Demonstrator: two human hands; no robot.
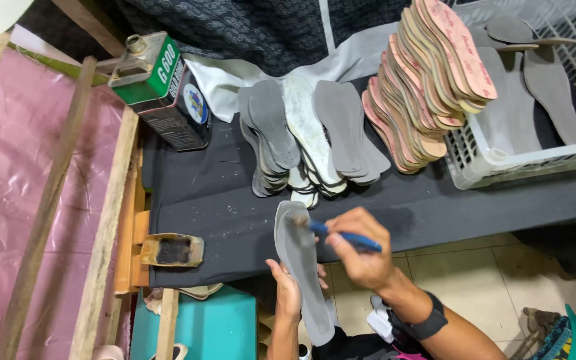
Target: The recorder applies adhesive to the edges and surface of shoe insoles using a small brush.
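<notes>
Glue brushing is in hand: a grey insole [299,267] is propped at the near edge of the black tabletop [221,200], its heel cradled from below by the left hand [287,293], whose fingers are curled round its lower edge. The right hand [361,250] has its fingers clamped on a blue-handled brush [338,233], with the bristles touching the toe end of the insole. For a good coat, the brush is best drawn in long strokes from toe to heel, the insole being kept tilted and steady so that the edges are covered without drips onto the cloth. A small open glue tray [172,250] sits to the left on the tabletop, within reach for reloading. Stacks of grey insoles [301,133] and pink-faced ones [428,87] lie farther back, beside a white basket [501,160] and a green can [161,87].
</notes>
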